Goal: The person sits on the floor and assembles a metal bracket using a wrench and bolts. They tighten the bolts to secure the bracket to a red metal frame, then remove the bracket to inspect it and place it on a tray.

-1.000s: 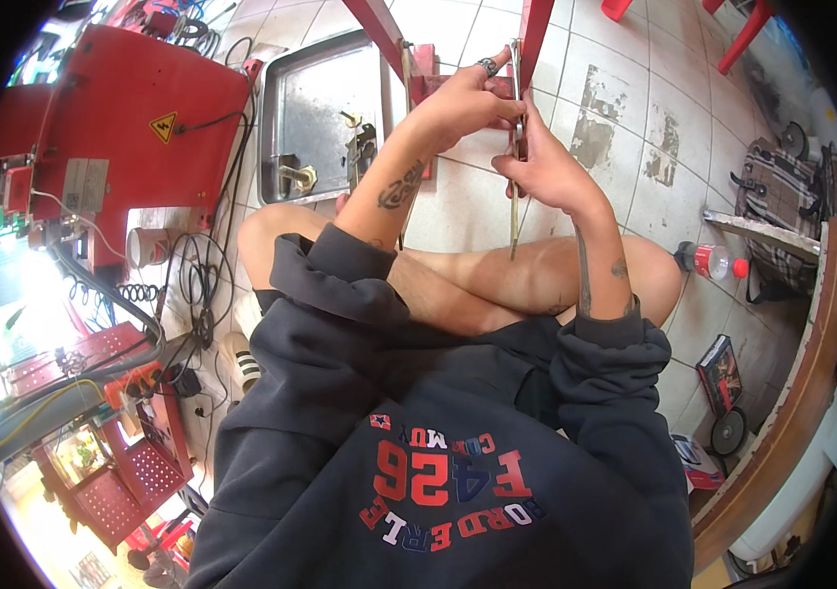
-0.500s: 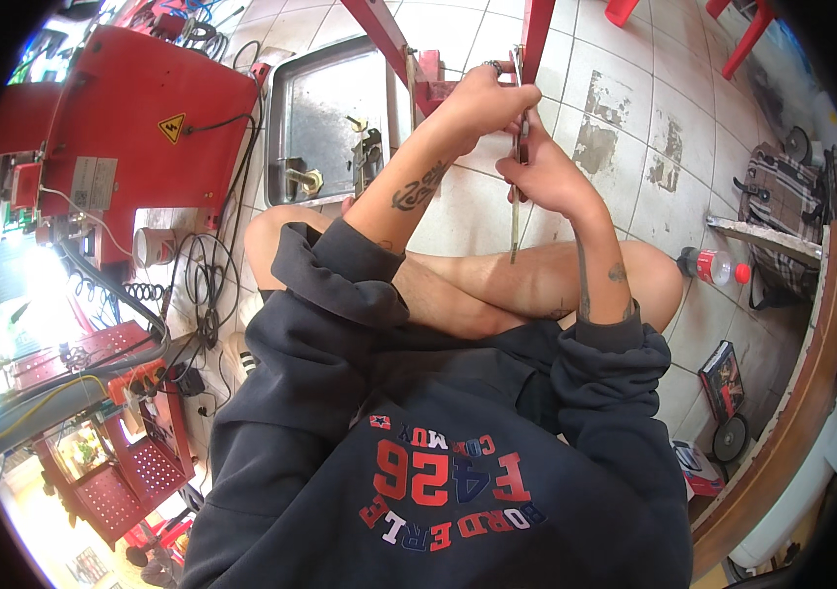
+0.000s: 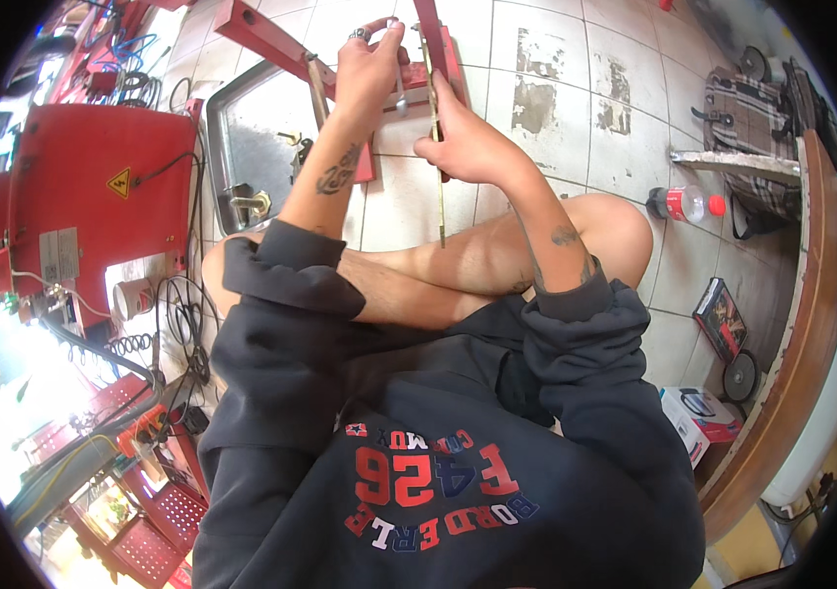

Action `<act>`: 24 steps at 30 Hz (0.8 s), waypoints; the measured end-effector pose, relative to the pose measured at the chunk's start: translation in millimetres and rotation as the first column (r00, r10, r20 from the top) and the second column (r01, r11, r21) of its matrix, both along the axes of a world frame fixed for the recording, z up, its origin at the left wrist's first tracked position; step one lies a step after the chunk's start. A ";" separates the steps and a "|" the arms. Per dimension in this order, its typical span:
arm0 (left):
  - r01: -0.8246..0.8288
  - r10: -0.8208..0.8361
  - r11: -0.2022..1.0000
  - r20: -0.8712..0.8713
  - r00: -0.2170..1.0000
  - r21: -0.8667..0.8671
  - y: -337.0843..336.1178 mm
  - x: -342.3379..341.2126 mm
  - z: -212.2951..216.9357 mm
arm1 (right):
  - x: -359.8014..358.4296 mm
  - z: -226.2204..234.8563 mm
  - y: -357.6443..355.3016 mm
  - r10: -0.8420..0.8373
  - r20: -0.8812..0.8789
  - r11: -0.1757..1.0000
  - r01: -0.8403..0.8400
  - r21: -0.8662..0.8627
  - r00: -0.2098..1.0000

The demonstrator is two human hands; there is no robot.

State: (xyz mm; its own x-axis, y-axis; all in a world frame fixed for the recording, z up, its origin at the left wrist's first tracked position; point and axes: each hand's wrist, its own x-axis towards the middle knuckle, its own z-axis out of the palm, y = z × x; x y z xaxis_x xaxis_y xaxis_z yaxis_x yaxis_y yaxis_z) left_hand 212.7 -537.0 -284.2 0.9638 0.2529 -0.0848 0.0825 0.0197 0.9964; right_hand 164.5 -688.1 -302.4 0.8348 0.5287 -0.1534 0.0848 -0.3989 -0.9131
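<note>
The left hand (image 3: 374, 61) is closing its grip on a small metal tool (image 3: 400, 93), apparently a wrench, at the red metal frame (image 3: 271, 41) on the tiled floor (image 3: 575, 137). The right hand (image 3: 466, 147) is wrapping a thin upright metal rod (image 3: 437, 187), which is standing just before the crossed legs (image 3: 458, 265). A plastic bottle (image 3: 683, 204) is lying well apart, to the right.

Tray (image 3: 242, 128) left of frame (image 3: 433, 44), bottle (image 3: 683, 203) right, box (image 3: 698, 417) by bench (image 3: 791, 344).
</note>
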 end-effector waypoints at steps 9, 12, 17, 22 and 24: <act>-0.020 0.035 0.996 -0.186 0.982 0.082 -3.8 -0.4 -1.9 | -0.3 10.8 -0.1 0.027 -0.047 0.994 -0.031 -0.102 0.999; -0.038 0.041 0.998 -0.051 0.998 0.058 -9.5 -0.6 -4.6 | 0.9 11.5 3.3 0.037 -0.015 0.995 -0.039 -0.096 0.999; 0.042 -0.039 0.937 -0.014 0.999 0.348 -4.9 -9.5 -5.4 | 1.9 5.7 1.5 0.036 0.004 0.995 -0.035 -0.091 0.999; 0.075 -0.065 0.929 -0.040 0.997 0.362 -9.3 -20.1 2.8 | 0.5 22.0 -0.2 0.018 -0.025 0.997 -0.020 -0.081 1.000; 0.098 -0.080 0.965 -0.081 0.993 0.245 -9.6 -21.8 4.6 | 5.9 27.5 -6.7 0.025 0.059 1.000 -0.026 0.016 0.998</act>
